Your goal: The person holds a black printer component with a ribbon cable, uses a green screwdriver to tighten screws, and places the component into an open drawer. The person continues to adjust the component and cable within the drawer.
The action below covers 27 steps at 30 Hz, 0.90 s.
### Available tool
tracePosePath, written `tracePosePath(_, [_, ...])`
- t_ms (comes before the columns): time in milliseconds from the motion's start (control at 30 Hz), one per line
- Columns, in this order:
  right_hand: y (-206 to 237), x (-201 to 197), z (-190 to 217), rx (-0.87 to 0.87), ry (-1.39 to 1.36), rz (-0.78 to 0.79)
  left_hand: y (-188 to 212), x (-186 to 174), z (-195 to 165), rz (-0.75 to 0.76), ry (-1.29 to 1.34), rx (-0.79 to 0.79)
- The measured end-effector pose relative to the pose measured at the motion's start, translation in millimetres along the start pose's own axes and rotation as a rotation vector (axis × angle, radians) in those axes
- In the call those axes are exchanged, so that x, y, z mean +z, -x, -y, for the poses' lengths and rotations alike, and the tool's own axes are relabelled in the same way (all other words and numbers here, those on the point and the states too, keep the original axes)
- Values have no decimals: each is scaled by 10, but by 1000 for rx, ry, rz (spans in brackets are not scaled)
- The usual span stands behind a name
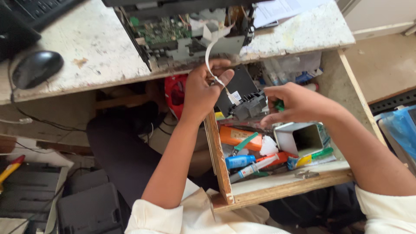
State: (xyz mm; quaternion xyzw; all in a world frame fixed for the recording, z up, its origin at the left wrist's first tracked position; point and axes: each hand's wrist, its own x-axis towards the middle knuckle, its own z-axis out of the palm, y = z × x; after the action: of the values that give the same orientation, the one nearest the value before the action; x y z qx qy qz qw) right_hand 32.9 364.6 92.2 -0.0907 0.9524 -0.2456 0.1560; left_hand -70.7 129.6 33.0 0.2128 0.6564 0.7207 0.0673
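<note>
From the head camera, your left hand (203,89) pinches the white ribbon cable (211,52) running up to the opened printer (190,32) at twelve o'clock; a tug could tear it. Your right hand (294,104), at three o'clock, seems closed on the grey plastic part (249,106) over the open drawer (277,184), where it could drop among the tubes (238,161).

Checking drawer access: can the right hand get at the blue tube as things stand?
Probably yes. The blue tube lies uncovered in the open drawer, just below the right hand. That hand already holds a green-handled tool.
</note>
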Motion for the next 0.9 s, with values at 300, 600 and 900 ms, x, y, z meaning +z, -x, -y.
tracePosePath(300, [-177, 189, -360, 122, -860, -204, -53, 309, 138, -96, 46, 50])
tracePosePath(600, [-141, -129, -584, 245, -1168, -492, -94, 526, 162, 239, 201, -109])
tracePosePath(900, [-217, -147, -603, 266, -1186, -652, -21, 491, 203, 208, -159, 6])
